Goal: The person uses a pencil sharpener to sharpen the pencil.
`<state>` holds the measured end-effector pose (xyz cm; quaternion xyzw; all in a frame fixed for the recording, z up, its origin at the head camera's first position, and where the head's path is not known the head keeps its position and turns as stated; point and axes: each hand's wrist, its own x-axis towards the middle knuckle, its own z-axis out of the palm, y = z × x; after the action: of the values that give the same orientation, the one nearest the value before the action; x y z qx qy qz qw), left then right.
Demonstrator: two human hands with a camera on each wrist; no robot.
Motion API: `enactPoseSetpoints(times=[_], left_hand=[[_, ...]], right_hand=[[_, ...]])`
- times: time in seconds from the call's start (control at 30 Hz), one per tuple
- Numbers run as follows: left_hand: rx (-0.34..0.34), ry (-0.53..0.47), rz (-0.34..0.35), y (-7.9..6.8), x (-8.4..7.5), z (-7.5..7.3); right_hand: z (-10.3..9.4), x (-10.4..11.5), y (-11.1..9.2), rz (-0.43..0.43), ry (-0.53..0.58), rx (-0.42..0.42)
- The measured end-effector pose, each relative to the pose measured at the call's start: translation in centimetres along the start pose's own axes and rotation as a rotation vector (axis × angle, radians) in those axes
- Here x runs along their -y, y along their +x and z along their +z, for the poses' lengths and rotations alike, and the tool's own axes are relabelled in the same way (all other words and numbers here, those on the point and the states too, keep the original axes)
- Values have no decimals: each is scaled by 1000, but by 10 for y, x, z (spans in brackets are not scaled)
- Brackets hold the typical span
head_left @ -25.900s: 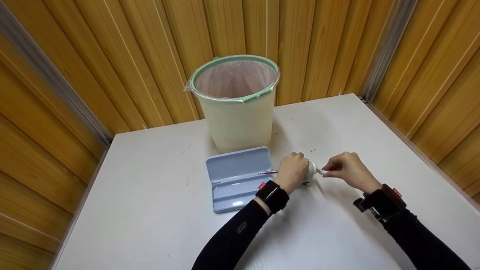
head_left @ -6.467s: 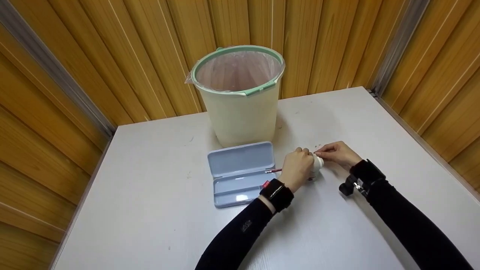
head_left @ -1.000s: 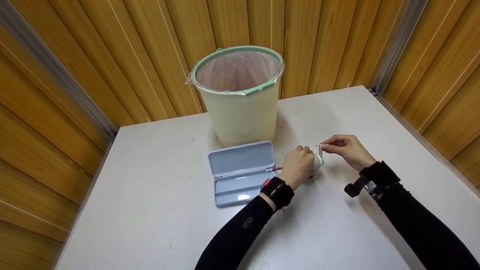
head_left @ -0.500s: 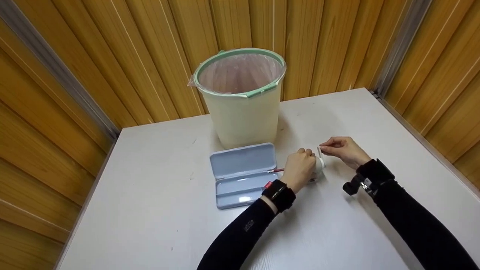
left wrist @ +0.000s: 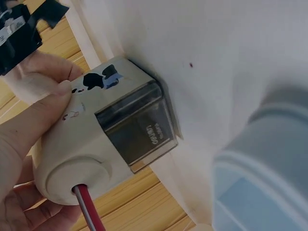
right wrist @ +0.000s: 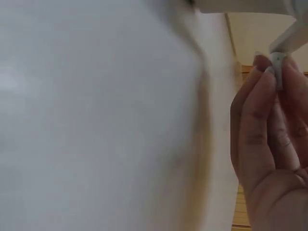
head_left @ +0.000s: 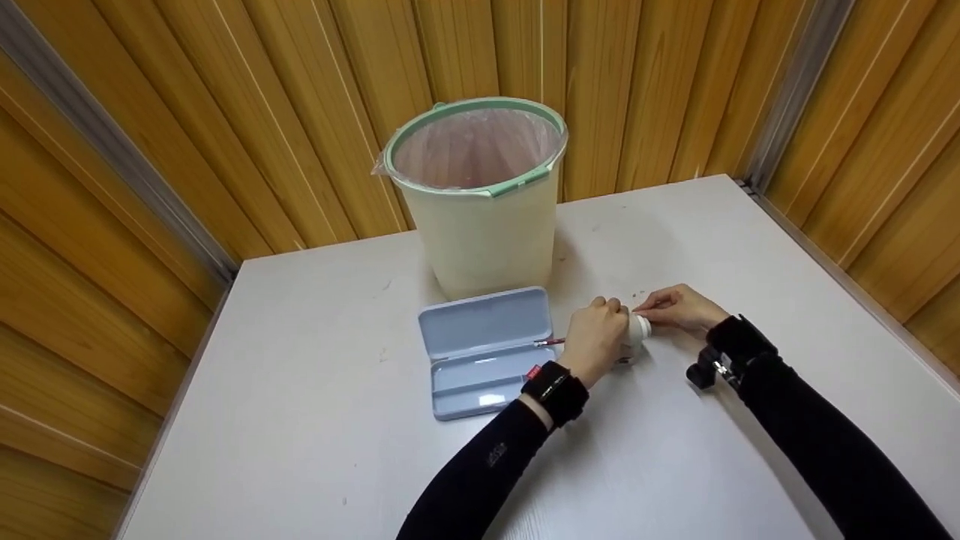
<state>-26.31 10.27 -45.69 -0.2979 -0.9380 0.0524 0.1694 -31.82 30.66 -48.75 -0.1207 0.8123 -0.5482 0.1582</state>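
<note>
A: What have the hands got in the head view?

B: Left hand [head_left: 595, 337] is wrapped around a small white plastic pencil sharpener [head_left: 636, 337], which is right of centre on a white tabletop [head_left: 300, 390]. A thin red pencil [head_left: 550, 342] pokes out of its left side, and the end shows over the edge of a light blue hinged plastic pencil case [head_left: 486, 328] with the lid flipped back. Right hand [head_left: 681, 309] is at the sharpener's other end, fingertips together. Behind the case there's a tall cream plastic bin [head_left: 484, 240] with a green rim and a see-through liner [head_left: 480, 146].

A: And the left wrist cam?

B: Way better look lol. Pencil goes right into the round hole in the front, above a dark see-through plastic drawer [left wrist: 139, 130]. Left thumb's on top, fingers underneath, so a proper firm hold. Right hand is partly visible behind, and the case is a blurry blue lump at lower right.

A: So what's the right hand on?

B: Right wrist view: it's pinching a little white plastic knob [right wrist: 278, 65] at the end of a pale crank arm [right wrist: 291, 38]. The tabletop's pretty blurry there.
</note>
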Motion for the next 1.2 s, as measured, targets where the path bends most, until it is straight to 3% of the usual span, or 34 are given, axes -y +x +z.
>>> enactPoseSetpoints(times=[0.07,0.4,0.7,0.97,1.2], left_hand=[[3,-1,7,0,0,-1],[16,1,12,-1,3,-2],[33,19,-5,2,4,-3],[51,9,-41,2,-1,-3],[25,26,-52,1,-4,-2]], right_hand=[[-1,-2,-1,5,-98,12],[1,2,-3,14,-148,82],[9,10,-12,-39,-259,120],[12,8,-19,-25,-266,137],[13,6,-31,-55,-305,163]])
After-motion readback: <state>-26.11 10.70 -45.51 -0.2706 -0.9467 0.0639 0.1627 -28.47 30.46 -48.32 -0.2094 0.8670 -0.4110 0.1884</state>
